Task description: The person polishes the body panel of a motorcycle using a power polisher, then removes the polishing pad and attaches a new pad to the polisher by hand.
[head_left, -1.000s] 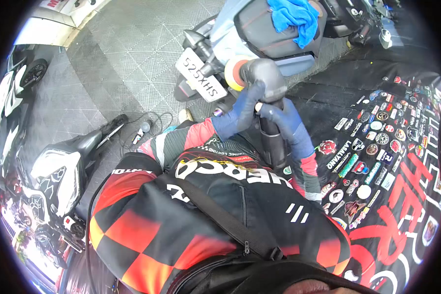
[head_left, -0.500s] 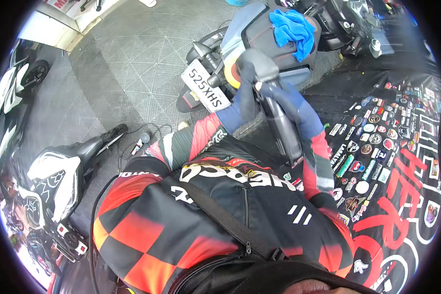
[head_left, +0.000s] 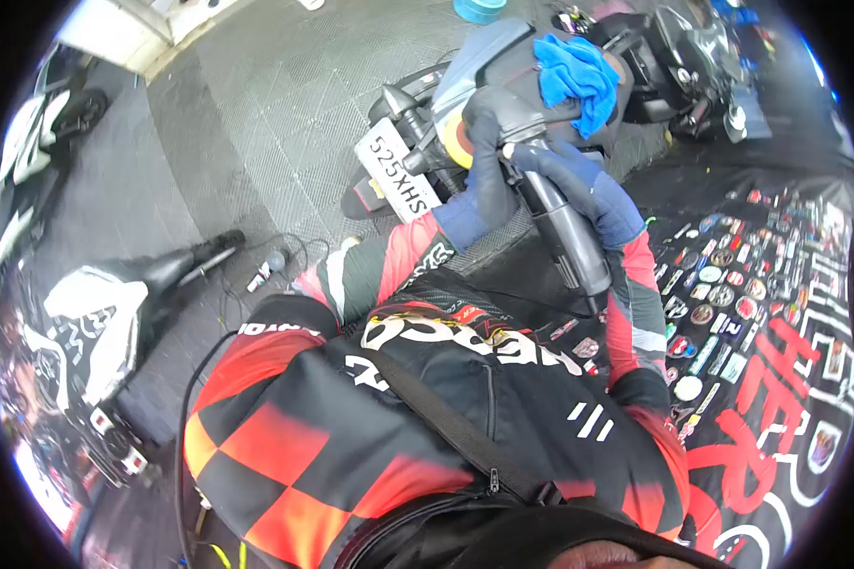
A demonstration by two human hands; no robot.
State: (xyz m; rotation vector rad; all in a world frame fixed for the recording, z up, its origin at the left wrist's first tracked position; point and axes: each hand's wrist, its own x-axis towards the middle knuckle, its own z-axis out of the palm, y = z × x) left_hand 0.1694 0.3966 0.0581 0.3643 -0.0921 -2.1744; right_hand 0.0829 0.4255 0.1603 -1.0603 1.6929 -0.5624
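Observation:
A black polisher (head_left: 562, 232) with a yellow-rimmed pad (head_left: 457, 140) is held at the rear of a grey and black motorcycle (head_left: 493, 59). My left hand (head_left: 487, 156), in a dark glove, is closed on the polisher's head, just beside the pad. Further right, my right hand (head_left: 569, 180), gloved too, wraps the upper part of its long body. The pad lies close to the motorcycle's tail; whether it touches is hard to see. A license plate (head_left: 397, 171) sticks out left of the pad. On the seat rests a crumpled blue cloth (head_left: 579, 83).
A white and black motorcycle (head_left: 100, 322) stands at the left, and another white one (head_left: 33, 142) behind it. Cables and a small bottle-like object (head_left: 268, 270) lie on the grey tiled floor (head_left: 247, 123). A sticker-covered black mat (head_left: 731, 313) spreads at the right. A blue container (head_left: 480, 9) sits at the top.
The view has shifted slightly. The polisher's rear end has swung a little to the right and my right arm has gone with it. Both hands keep their hold.

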